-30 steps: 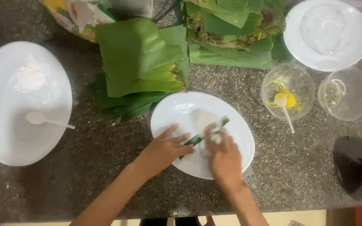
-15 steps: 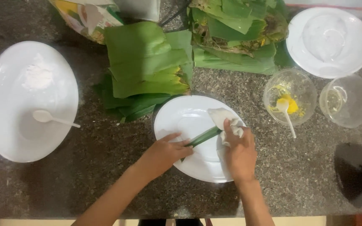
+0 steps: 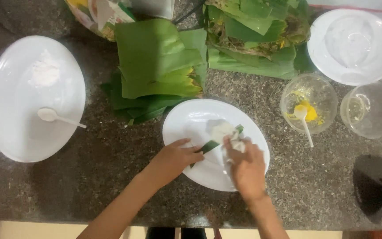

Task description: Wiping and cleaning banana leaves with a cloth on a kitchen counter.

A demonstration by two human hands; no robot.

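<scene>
Two hands work over the white plate (image 3: 186,128) nearest the front edge of the speckled stone tabletop (image 3: 111,177). The left hand (image 3: 175,157) lies palm down on the plate's near left rim, fingers pressed onto the end of a narrow green leaf strip (image 3: 209,146). The right hand (image 3: 246,166) is curled, fingertips pinched on a soft white lump of dough (image 3: 222,130) resting on the strip near the plate's middle. Judgement: the dough looks pliable and sticky, liable to tear or smear if pulled; the strip looks thin, light and prone to splitting along its grain, so it is best held flat near its ends. Both forearms enter from the bottom edge and converge on the plate, wrists low.

Left, well apart, a large white oval plate (image 3: 5,128) carries a heap of white powder (image 3: 44,73) and a white spoon (image 3: 51,115). Right, a clear bowl (image 3: 328,90) holds yellow filling (image 3: 310,113) and a spoon; an empty clear bowl (image 3: 372,110) sits just beside it.

Farther back lie stacked green leaves (image 3: 155,66), a second rougher leaf pile (image 3: 257,35) (partly browned), and a round white lidded dish (image 3: 354,44).
</scene>
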